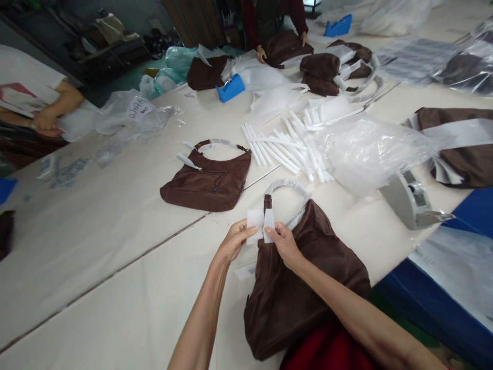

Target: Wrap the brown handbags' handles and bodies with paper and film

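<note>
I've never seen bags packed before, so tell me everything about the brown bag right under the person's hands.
The brown bag looks like soft suede-like fabric, lying flat and slack on the white table, its lower end at the near edge. Its looped handle is wrapped in white paper. The left hand and right hand pinch a white strip at the handle's base.

The soft cloth bag [308, 277] under the hands is dark brown, and the thin foam strip [259, 222] on its strap is white. The flat cloth handbag [208, 180] farther off is brown too. The big table top [96, 241] is cream. The rolled foam sticks [285, 146] are white. The plastic tape holder [230, 88] is bright blue.
</note>
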`<state>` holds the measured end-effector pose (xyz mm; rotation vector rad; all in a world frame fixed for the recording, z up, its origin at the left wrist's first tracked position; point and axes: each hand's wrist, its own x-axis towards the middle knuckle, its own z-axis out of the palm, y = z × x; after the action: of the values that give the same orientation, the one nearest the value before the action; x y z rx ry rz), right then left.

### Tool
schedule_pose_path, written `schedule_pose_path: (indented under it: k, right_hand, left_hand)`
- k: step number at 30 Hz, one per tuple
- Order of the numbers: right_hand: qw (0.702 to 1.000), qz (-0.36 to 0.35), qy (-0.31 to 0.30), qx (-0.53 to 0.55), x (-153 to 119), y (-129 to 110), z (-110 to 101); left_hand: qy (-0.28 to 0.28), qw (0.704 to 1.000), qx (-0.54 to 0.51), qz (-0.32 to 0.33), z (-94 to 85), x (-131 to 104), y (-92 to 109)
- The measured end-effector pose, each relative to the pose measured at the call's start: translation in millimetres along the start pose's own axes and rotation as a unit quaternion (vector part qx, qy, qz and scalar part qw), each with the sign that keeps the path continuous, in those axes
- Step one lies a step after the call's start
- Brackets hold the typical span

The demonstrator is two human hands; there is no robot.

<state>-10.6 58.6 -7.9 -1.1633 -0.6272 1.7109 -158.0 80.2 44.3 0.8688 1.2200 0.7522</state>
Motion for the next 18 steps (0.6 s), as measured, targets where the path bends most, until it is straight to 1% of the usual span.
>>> schedule_pose_path:
  k: [1,2,3,5,8,9,10,11,13,14,15,16,18]
  right_hand:
    - [1.0,-0.005,0.005,-0.014,0,1,-1]
    - [1.0,-0.009,0.009,-0.028,1,2,-2]
    - [0.999,-0.011,0.011,-0.044,2,2,-3]
    - [0.996,-0.011,0.02,-0.082,6,1,-2]
    - [0.987,-0.016,0.058,-0.148,11,-2,0]
    - [0.984,-0.022,0.074,-0.16,11,-3,1]
    - [0.983,-0.026,0.085,-0.159,11,-5,2]
    - [0.985,-0.027,0.087,-0.147,9,-6,2]
    - [0.992,-0.027,0.066,-0.107,6,-8,2]
    - [0.995,-0.027,0.045,-0.09,4,-9,1]
    - [0.996,-0.029,0.023,-0.079,3,-10,1]
    - [0.997,-0.034,0.007,-0.074,2,-10,2]
    - [0.996,-0.041,-0.009,-0.072,1,-10,2]
  left_hand:
    - [0.001,1.0,-0.005,0.004,0.0,-1,-6]
    - [0.014,1.0,-0.001,0.011,1.7,0,-12]
    - [0.035,0.999,0.011,0.019,4.9,1,-17]
    - [0.096,0.993,0.048,0.041,14.9,4,-25]
    - [0.202,0.969,0.116,0.08,31.7,5,-26]
    - [0.223,0.963,0.123,0.088,35.3,3,-24]
    - [0.228,0.964,0.106,0.091,36.9,1,-22]
    - [0.212,0.972,0.062,0.084,35.9,-2,-21]
    - [0.129,0.988,-0.076,0.041,27.1,-4,-20]
    - [0.088,0.985,-0.145,0.015,20.4,-3,-21]
    - [0.064,0.978,-0.199,-0.007,13.8,-1,-23]
    - [0.058,0.971,-0.233,-0.017,8.2,4,-27]
    - [0.082,0.967,-0.243,-0.007,3.5,14,-35]
